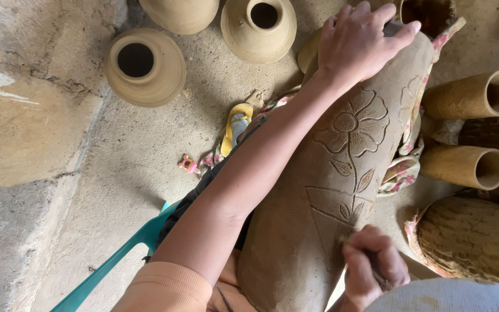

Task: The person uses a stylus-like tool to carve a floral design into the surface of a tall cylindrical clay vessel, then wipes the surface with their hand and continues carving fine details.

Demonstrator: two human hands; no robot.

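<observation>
A tall brown unfired clay vase with a carved flower and leaves on its side (342,173) lies tilted across the person's lap, its mouth end pointing toward the top edge of the view. The left hand (360,40) lies spread over the upper end of the vase, palm down, fingers wide and curled slightly over the rim, pressing on the clay and holding nothing else. The right hand (373,267) is closed in a fist around a thin dark carving tool (380,278), most of which is hidden in the grip; the fist rests against the lower part of the vase, just below the incised triangular lines.

A flowered cloth (404,167) lies under the vase along its right side. On the concrete floor (116,173), near the top edge, stand three round clay pots, one with a wide dark mouth (144,66) and one narrow-necked (259,29). Toward the right edge lie two carved clay cylinders (472,95) on their sides, open ends facing right, with a ribbed clay piece (472,237) below them. A yellow sandal (236,126) lies on the floor beside the forearm, and a green plastic chair leg (116,260) runs toward the bottom left corner.
</observation>
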